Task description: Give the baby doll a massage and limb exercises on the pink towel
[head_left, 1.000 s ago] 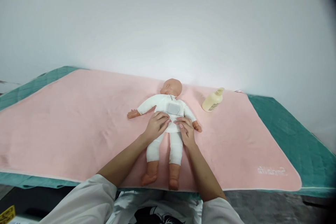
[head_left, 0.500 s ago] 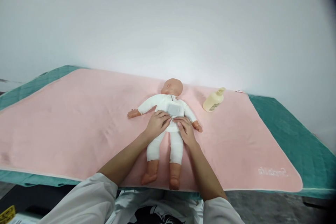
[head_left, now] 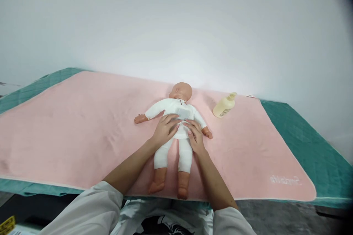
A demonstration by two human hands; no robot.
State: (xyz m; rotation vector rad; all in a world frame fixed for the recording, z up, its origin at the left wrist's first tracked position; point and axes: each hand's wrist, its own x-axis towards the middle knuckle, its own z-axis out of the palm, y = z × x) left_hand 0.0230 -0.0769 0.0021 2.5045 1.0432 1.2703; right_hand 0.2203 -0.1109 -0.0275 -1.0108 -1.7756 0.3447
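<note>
A baby doll (head_left: 184, 132) with a white cloth body lies face down, its head turned toward the left and its feet toward me. A pale grey rectangular panel (head_left: 184, 113) shows on its upper back. Across the left side of the doll's back rests my left hand (head_left: 165, 130), fingers stretched out and tips near the panel's lower edge. My right hand (head_left: 195, 134) lies on the right side of the back, its fingers also extended. Between the two sets of fingertips is a small gap. Neither hand grips anything.
Under the doll spreads a pink mat (head_left: 82, 128), with a green padded cover (head_left: 306, 136) showing around it. A cream pump bottle (head_left: 224, 106) stands tilted-looking to the right of the doll. Behind the table rises a white wall (head_left: 176, 25).
My fingertips have moved slightly up the doll's back, toward and partly over the lower edge of the grey panel. The doll and the bottle stay where they were.
</note>
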